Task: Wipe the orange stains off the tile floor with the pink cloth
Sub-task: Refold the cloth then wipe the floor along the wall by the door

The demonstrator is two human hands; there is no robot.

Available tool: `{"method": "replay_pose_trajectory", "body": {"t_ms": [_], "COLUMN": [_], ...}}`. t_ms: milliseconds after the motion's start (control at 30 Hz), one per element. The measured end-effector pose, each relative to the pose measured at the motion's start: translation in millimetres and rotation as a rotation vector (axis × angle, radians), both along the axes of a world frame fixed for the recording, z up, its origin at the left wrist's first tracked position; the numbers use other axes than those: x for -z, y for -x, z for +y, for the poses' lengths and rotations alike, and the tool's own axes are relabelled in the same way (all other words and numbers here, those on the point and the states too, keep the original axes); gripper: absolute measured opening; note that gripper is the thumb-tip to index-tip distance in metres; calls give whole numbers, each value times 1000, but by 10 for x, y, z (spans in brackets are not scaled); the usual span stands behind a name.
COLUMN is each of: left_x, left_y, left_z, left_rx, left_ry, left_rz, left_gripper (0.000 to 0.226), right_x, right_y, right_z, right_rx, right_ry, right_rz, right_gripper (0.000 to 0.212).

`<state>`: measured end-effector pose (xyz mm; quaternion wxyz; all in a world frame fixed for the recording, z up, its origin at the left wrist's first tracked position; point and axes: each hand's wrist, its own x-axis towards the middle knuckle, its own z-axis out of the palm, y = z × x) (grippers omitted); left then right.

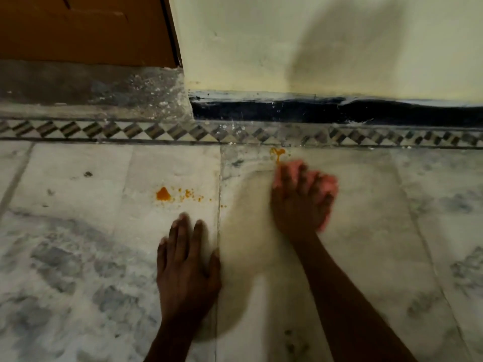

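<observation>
- Clearly, the main risk is smearing: if the crumpled pink cloth [325,188] drags through the wet-looking orange splash with a drip tail [277,153] without lifting it, the colour could spread over the pale marbled tile floor [366,231] and into the grout line.
- Blur around the right hand [300,202] suggests brisk movement, so a stroke could skip the stain.
- That hand's fingers [286,176] are clenched around the cloth, which bulges out past them on the far side and to the right.
- That splash lies just beyond those fingertips, nearly touching.
- A second orange blob with scattered specks [163,194] lies just ahead of the left hand [187,265], whose fingers [183,228] are spread flat and released on the floor, holding nothing; leaning forward could plant them in it.
</observation>
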<state>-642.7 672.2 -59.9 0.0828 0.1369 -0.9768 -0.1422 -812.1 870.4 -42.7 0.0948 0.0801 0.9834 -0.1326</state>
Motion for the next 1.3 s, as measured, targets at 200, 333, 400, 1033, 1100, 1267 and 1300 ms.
{"method": "replay_pose_trajectory", "body": {"t_ms": [200, 333, 400, 1033, 1100, 1267, 1300], "left_x": [-34, 24, 29, -31, -1, -16, -28], "left_y": [31, 31, 25, 42, 47, 53, 57], "left_z": [6, -4, -15, -23, -24, -1, -4], "left_rx": [-15, -6, -1, 1, 8, -1, -2], "left_ry": [-24, -31, -11, -22, -26, -8, -3], "left_rz": [-8, -5, -16, -73, -79, -52, -64], "left_gripper": [72, 72, 72, 75, 76, 73, 73], "right_x": [-34, -38, -59, -37, -45, -49, -54], "right_y": [-582, 450, 699, -50, -106, 977, 1050], "right_z": [347, 45, -250, -89, 268, -56, -230], "right_rx": [-139, 119, 39, -550, -408, -1, -50], "right_ry": [-41, -28, 14, -26, -64, 7, 21], "right_rz": [-22, -11, -35, -39, -21, -12, -29], "right_gripper": [63, 63, 63, 61, 58, 63, 64]}}
